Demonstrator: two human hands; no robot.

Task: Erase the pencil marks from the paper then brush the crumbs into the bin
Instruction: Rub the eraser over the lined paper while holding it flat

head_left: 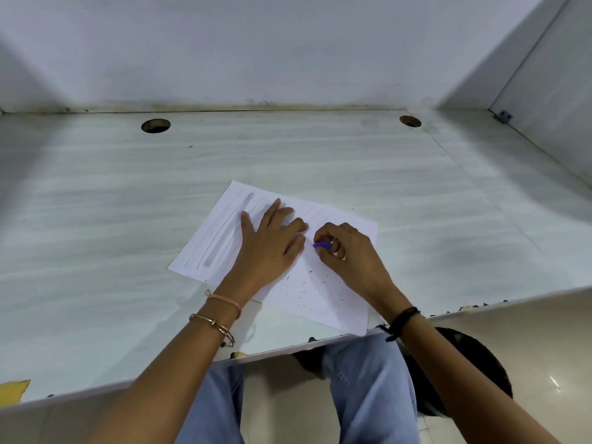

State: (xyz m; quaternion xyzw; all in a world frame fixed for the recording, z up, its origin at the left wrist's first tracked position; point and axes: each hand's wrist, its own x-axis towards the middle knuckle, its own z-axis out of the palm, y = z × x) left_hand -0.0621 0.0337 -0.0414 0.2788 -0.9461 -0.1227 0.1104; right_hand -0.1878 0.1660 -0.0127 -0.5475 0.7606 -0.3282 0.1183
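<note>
We see a matt white paper sheet (221, 232) on a smooth, pale desk (96, 219) with faint woodgrain streaks and a satin sheen; a purple rubber eraser (321, 245); thin metal bangles (213, 325); soft blue denim (368, 395).

Soft even light, wide-angle edge distortion

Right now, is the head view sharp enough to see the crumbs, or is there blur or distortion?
Head view: crumbs read as crisp dark flecks on the paper; the right hand is slightly soft; wide-angle bends the desk edge; lighting is even, without glare.
</note>
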